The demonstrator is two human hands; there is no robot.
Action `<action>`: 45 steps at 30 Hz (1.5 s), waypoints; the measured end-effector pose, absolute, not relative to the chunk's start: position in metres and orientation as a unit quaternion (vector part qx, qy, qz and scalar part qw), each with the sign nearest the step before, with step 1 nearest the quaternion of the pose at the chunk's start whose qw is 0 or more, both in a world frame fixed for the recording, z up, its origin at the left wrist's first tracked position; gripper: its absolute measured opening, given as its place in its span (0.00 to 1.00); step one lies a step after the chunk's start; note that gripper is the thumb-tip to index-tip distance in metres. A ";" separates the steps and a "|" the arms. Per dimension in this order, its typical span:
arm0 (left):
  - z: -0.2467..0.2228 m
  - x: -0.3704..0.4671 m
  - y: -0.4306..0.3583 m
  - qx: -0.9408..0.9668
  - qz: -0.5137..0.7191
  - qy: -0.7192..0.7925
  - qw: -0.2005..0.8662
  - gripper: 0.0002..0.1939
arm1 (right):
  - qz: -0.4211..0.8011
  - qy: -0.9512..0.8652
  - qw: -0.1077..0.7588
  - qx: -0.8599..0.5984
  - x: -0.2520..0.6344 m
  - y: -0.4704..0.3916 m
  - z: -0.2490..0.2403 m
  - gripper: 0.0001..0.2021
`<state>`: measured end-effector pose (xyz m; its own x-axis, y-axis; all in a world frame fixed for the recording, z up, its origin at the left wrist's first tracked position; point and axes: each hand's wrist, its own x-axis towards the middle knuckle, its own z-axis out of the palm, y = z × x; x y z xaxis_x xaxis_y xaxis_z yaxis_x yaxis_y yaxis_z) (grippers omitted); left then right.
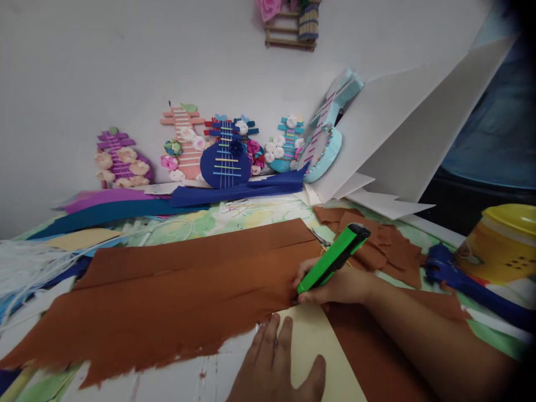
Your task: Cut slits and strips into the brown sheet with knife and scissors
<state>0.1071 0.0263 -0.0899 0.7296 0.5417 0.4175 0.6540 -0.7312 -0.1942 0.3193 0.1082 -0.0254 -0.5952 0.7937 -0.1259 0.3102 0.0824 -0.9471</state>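
My right hand is closed around a green utility knife, its tip down on a large sheet of brown paper. The blade itself is hidden by the fingers. Just below, my left hand lies flat with fingers spread, on a cream card and the brown sheet's torn edge. The card's top edge runs close to the knife tip. A white board shows under the ragged lower edge of the brown paper.
Paper-covered lute-shaped crafts, one dark blue, lean along the wall. Folded white boards stand back right. Brown scraps, scissors and a yellow container are on the right. White cords lie left.
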 end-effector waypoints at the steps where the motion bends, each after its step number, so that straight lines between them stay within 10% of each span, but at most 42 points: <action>1: -0.091 0.107 0.026 -0.915 -0.167 -0.328 0.164 0.18 | 0.552 -0.703 0.221 -0.390 0.319 0.108 -0.026 0.14; 45: -0.101 0.103 0.033 -0.916 -0.159 -0.326 0.168 0.19 | 0.580 -0.694 0.207 -0.373 0.335 0.114 -0.023 0.16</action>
